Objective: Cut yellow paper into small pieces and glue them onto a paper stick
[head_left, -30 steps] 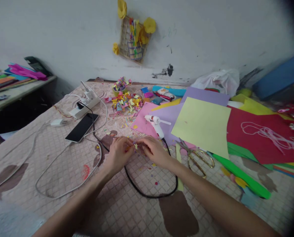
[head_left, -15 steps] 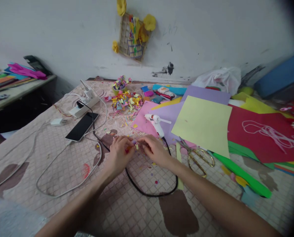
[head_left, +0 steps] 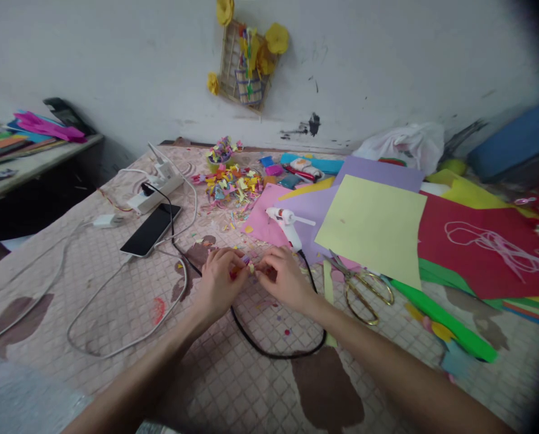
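My left hand (head_left: 223, 280) is closed in a pinch near the middle of the table, with small coloured paper pieces (head_left: 246, 261) at its fingertips, purple, pale yellow and reddish. Facing it, my right hand (head_left: 285, 280) has its fingers curled together, the tips meeting the same pale piece. Fingers hide most of what lies between them. Just beyond the hands, a white hot glue gun (head_left: 287, 226) rests on pink and purple paper. Its black cord (head_left: 269, 354) loops under and around my hands. Gold-handled scissors (head_left: 360, 289) lie to the right.
A pile of small folded paper pieces (head_left: 236, 182) and a filled cup (head_left: 222, 154) stand at the back. A phone (head_left: 151, 230) and a power strip (head_left: 156, 194) lie left among cables. Yellow paper (head_left: 373, 226), red paper (head_left: 468, 247) and a green strip (head_left: 445, 319) cover the right.
My right hand's fingers have curled in more and come closer to the piece at my left fingertips. My left hand stays almost in place.
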The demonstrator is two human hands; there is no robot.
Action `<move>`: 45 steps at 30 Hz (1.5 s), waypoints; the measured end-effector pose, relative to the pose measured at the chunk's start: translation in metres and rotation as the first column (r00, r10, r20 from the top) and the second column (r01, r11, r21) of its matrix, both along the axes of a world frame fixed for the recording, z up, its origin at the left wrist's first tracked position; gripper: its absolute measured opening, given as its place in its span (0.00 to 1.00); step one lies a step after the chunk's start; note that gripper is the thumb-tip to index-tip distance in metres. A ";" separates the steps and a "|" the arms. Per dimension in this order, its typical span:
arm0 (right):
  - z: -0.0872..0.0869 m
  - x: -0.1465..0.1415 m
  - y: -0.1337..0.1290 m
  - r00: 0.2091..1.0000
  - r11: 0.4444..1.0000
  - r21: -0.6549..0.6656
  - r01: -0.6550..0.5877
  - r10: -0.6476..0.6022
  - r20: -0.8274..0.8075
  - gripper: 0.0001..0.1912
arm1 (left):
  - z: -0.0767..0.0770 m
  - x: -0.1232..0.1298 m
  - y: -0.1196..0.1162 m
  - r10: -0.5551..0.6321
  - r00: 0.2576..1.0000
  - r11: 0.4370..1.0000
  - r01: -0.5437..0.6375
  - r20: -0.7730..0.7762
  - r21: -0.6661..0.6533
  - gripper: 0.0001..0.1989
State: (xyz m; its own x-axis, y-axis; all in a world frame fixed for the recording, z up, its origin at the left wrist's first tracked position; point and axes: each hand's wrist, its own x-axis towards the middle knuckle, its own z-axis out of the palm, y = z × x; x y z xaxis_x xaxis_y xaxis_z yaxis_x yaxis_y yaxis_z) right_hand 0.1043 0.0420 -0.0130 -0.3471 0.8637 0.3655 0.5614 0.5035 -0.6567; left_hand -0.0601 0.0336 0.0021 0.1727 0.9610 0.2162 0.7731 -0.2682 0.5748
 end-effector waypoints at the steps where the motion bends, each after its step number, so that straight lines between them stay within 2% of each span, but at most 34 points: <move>1: 0.001 -0.001 -0.001 1.000 1.000 -0.018 0.002 -0.002 0.003 0.05 | 0.000 0.000 0.000 -0.002 1.000 1.000 0.002 0.000 0.000 0.02; 7: 0.002 -0.008 0.000 0.999 0.996 -0.092 0.011 -0.014 -0.036 0.07 | -0.002 -0.002 0.002 0.007 1.000 1.000 -0.007 0.018 -0.002 0.02; 18: -0.003 -0.013 0.000 0.994 0.995 -0.094 0.029 -0.039 -0.099 0.07 | -0.006 -0.003 0.001 0.011 1.000 1.000 -0.011 0.030 0.023 0.02; 45: -0.007 -0.015 0.001 0.993 0.996 -0.088 0.029 -0.039 -0.111 0.08 | -0.005 -0.005 -0.006 0.064 0.994 0.995 -0.057 -0.085 0.082 0.02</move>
